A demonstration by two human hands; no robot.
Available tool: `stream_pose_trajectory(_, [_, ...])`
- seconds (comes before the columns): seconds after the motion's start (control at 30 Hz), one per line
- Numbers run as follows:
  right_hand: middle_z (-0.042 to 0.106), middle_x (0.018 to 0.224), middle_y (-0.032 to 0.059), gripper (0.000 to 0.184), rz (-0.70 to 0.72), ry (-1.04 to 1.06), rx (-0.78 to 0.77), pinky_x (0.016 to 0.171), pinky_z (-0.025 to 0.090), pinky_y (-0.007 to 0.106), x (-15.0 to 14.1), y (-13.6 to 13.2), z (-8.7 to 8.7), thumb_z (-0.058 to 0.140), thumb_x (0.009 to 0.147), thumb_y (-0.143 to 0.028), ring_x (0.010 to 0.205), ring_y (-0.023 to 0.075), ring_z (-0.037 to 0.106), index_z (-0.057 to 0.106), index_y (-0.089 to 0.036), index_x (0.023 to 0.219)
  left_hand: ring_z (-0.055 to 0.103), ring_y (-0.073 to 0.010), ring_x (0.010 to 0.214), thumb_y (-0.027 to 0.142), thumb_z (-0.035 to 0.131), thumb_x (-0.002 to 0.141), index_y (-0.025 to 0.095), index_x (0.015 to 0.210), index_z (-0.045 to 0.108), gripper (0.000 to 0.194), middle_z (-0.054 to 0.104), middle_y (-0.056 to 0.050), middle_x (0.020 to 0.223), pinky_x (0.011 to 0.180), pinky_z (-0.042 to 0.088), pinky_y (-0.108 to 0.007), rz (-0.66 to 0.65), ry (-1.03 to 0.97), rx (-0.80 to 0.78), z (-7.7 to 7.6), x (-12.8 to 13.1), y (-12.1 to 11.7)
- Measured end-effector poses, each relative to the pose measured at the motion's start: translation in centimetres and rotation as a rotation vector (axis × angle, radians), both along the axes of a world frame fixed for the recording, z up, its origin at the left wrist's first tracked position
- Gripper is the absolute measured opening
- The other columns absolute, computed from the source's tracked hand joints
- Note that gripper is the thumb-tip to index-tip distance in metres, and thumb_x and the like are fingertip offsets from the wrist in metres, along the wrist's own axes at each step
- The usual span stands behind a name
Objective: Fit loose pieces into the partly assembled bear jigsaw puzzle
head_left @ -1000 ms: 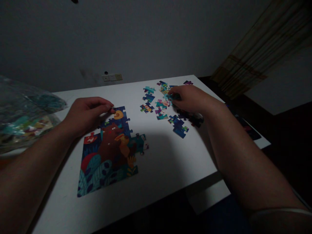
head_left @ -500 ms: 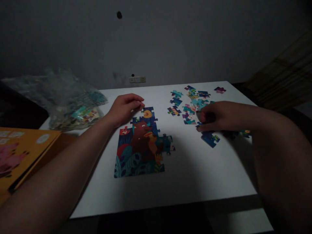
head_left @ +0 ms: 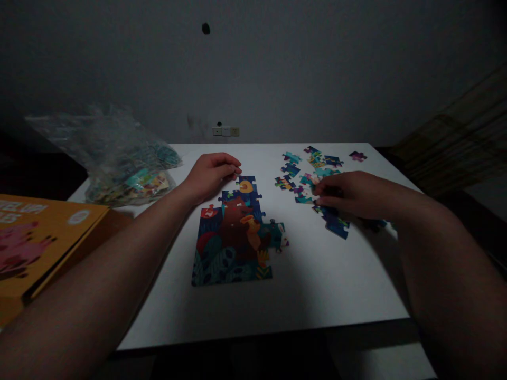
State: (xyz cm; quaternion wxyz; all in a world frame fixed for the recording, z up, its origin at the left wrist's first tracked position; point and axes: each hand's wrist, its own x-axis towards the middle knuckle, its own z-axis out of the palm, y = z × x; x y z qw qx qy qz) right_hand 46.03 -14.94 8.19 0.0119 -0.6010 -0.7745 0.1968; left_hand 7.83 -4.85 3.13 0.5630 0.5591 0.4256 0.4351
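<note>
A partly joined jigsaw (head_left: 236, 235) with a brown bear and blue leaves lies in the middle of the white table (head_left: 317, 285). My left hand (head_left: 211, 175) rests at its top left corner, fingers curled and pressed together on the edge pieces. Several loose pieces (head_left: 307, 171) are scattered to the right. My right hand (head_left: 352, 194) lies over them with fingertips pinched near a teal piece; what it holds is hidden. A dark blue piece cluster (head_left: 336, 224) peeks out under that hand.
A clear plastic bag (head_left: 119, 158) with more pieces sits at the table's left rear. An orange puzzle box (head_left: 35, 243) lies at the far left. A lone purple piece (head_left: 357, 156) lies near the back right corner. A wall socket (head_left: 225, 131) is behind.
The view has swung left, showing the bag and orange box. My right hand drew back from the far loose pieces toward the nearer ones. My left hand stayed at the jigsaw's corner.
</note>
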Motion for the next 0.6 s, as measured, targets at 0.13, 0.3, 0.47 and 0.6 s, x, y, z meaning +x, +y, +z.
stream_pose_trajectory(0.13, [0.093, 0.114, 0.0119, 0.042, -0.063, 0.04, 0.19, 0.089, 0.059, 0.045, 0.18, 0.14, -0.08, 0.063, 0.11, -0.06, 0.099, 0.0347, 0.084, 0.09, -0.028, 0.113, 0.082, -0.0221, 0.092, 0.008, 0.083, 0.087, 0.019, 0.089, 0.088, 0.012, 0.086, -0.011, 0.094, 0.096, 0.067, -0.038, 0.0, -0.019, 0.002, -0.26, -0.09, 0.13])
stream_pose_trajectory(0.3, [0.093, 0.126, 0.0126, 0.036, -0.083, 0.016, 0.153, 0.099, 0.063, 0.048, 0.61, 0.18, -0.02, 0.062, 0.104, -0.045, 0.112, 0.0372, 0.086, 0.091, -0.027, 0.117, 0.084, -0.0259, 0.098, 0.012, 0.086, 0.084, 0.02, 0.088, 0.088, 0.009, 0.086, -0.012, 0.096, 0.1, 0.069, -0.043, 0.003, 0.004, 0.002, -0.46, -0.21, 0.23])
stream_pose_trajectory(0.47, [0.091, 0.109, 0.0096, 0.029, -0.093, -0.022, 0.076, 0.087, 0.06, 0.045, 0.55, 0.2, 0.04, 0.066, 0.1, -0.042, 0.093, 0.032, 0.082, 0.09, -0.028, 0.11, 0.084, -0.0257, 0.099, 0.013, 0.086, 0.081, 0.02, 0.087, 0.086, 0.008, 0.085, -0.011, 0.095, 0.105, 0.07, -0.045, 0.019, 0.019, 0.013, -0.4, -0.26, 0.28])
stream_pose_trajectory(0.6, [0.091, 0.112, 0.0108, 0.029, -0.077, -0.044, 0.064, 0.088, 0.059, 0.045, 0.51, 0.32, 0.15, 0.069, 0.097, -0.041, 0.096, 0.0329, 0.082, 0.089, -0.028, 0.113, 0.085, -0.0273, 0.102, 0.011, 0.088, 0.082, 0.019, 0.087, 0.086, 0.009, 0.084, -0.011, 0.096, 0.108, 0.071, -0.047, 0.042, 0.01, -0.021, -0.27, -0.22, 0.17])
